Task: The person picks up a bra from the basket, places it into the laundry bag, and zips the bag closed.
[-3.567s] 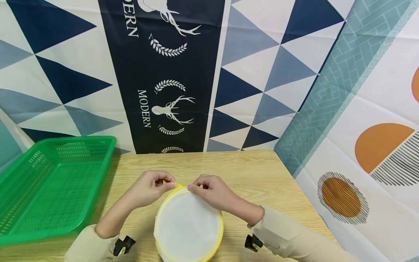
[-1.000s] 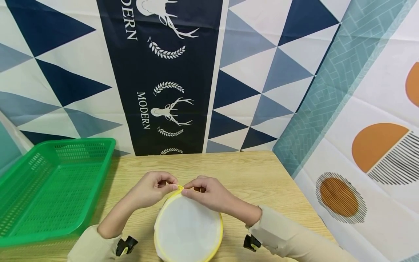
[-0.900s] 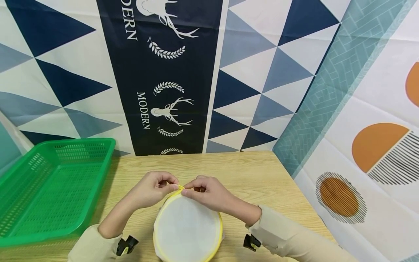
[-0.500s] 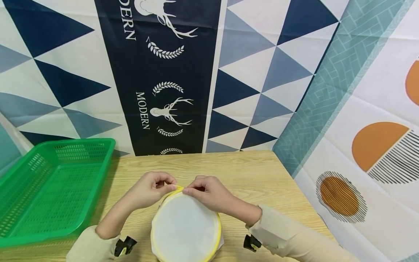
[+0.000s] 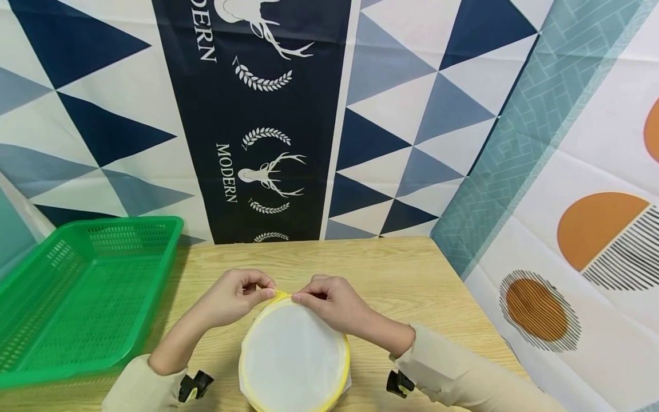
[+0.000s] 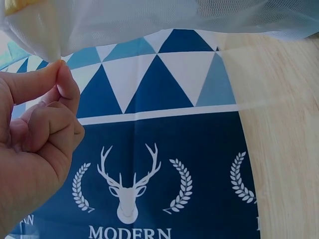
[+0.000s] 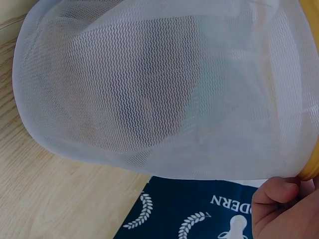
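A round white mesh laundry bag [image 5: 293, 357] with yellow trim [image 5: 346, 369] stands on end between the hands, its flat circular face toward the head camera. My left hand [image 5: 238, 298] pinches a thin yellow strip at the bag's far edge between thumb and index finger. In the left wrist view, that hand's fingertips meet at a gathered point of white mesh. My right hand [image 5: 333, 302] grips the yellow edge just to the right, thumb on the near side. The right wrist view shows the bag's translucent side [image 7: 124, 89] stretching away from the curled fingers.
At the left, a green perforated plastic basket [image 5: 87, 315] stands on the wooden table [image 5: 412, 297]. Patterned cloth with triangles and deer prints hangs behind the table's far edge, and another printed cloth [image 5: 592, 274] hangs along the right side.
Over the last second the hands have drawn slightly apart along the yellow edge, left hand leftward and right hand rightward. The bag has shifted a little; both grips stay on it.
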The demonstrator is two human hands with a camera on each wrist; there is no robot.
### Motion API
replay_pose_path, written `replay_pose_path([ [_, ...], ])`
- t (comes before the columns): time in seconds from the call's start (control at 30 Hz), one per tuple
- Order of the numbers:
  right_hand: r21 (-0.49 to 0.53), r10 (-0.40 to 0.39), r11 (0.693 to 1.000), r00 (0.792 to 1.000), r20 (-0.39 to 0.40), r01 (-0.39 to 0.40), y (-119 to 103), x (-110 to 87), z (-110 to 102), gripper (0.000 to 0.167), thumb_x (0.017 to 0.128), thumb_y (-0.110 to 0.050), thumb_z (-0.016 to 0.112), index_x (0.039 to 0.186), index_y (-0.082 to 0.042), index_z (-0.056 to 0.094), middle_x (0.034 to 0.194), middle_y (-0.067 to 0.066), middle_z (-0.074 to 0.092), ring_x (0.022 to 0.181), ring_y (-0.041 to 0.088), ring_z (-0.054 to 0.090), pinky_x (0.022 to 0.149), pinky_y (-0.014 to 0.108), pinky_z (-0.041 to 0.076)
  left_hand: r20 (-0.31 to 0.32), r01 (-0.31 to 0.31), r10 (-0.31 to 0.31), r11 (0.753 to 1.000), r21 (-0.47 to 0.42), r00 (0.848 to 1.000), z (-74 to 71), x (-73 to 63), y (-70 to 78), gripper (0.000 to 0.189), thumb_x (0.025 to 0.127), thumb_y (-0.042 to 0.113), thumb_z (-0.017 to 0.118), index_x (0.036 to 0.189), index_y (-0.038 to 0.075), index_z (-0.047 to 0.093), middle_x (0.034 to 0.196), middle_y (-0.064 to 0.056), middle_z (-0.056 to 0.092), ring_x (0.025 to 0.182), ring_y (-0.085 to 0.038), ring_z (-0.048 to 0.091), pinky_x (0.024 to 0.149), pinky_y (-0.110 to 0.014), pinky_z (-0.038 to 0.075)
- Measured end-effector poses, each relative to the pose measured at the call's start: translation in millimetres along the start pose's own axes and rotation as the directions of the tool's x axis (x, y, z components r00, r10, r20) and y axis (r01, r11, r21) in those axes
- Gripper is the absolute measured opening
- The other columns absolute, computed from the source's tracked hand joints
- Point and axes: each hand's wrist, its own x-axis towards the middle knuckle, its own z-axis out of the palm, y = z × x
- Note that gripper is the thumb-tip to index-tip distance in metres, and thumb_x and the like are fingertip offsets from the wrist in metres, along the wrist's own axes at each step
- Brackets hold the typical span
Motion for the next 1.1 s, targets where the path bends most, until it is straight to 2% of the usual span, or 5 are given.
replay_pose_path([
  [0.37, 0.01, 0.033, 0.999, 0.999, -0.001, -0.033, -0.8, -1.4, -0.8, 0.017, 0.09, -0.027, 0.063, 0.089, -0.014, 0.075, 0.07, -0.003, 0.057, 0.061, 0.006, 0.049, 0.05, 0.02, 0.045, 0.001, 0.011, -0.011, 1.0, -0.013, 1.0, 0.5, 1.2, -1.0, 0.008, 0.089, 0.015, 0.063, 0.088, 0.009, 0.069, 0.075, -0.001, 0.058, 0.058, -0.009, 0.041, 0.052, -0.021, 0.036],
  [0.67, 0.037, 0.023, 0.999, 1.0, 0.004, -0.023, -0.1, -1.8, -2.4, 0.019, 0.09, -0.027, 0.063, 0.089, -0.013, 0.075, 0.071, -0.001, 0.058, 0.06, 0.005, 0.048, 0.049, 0.02, 0.044, -0.004, 0.003, -0.003, 1.0, -0.001, 1.0, 2.0, 3.0, -1.5, 0.008, 0.089, 0.016, 0.063, 0.087, 0.011, 0.069, 0.074, -0.001, 0.057, 0.056, -0.009, 0.04, 0.051, -0.021, 0.035],
  [1.0, 0.031, 0.093, 0.995, 0.994, 0.049, -0.094, 1.5, -1.5, -1.5, 0.02, 0.092, -0.032, 0.059, 0.096, -0.016, 0.071, 0.088, -0.003, 0.063, 0.072, 0.01, 0.054, 0.059, 0.022, 0.048, -0.007, 0.007, -0.007, 1.0, -0.022, 1.0, 5.4, 4.7, 3.2, 0.008, 0.088, 0.014, 0.063, 0.088, 0.009, 0.069, 0.074, -0.001, 0.056, 0.058, -0.01, 0.041, 0.052, -0.021, 0.036],
  [1.1, 0.032, 0.089, 0.995, 0.994, 0.063, -0.091, 0.7, -0.1, -0.2, 0.021, 0.092, -0.034, 0.058, 0.099, -0.017, 0.07, 0.085, -0.003, 0.061, 0.071, 0.01, 0.051, 0.059, 0.021, 0.045, -0.002, 0.008, -0.008, 1.0, -0.022, 1.0, 6.5, 5.2, 4.6, 0.008, 0.089, 0.015, 0.063, 0.088, 0.009, 0.069, 0.074, -0.001, 0.056, 0.058, -0.01, 0.041, 0.052, -0.021, 0.036],
])
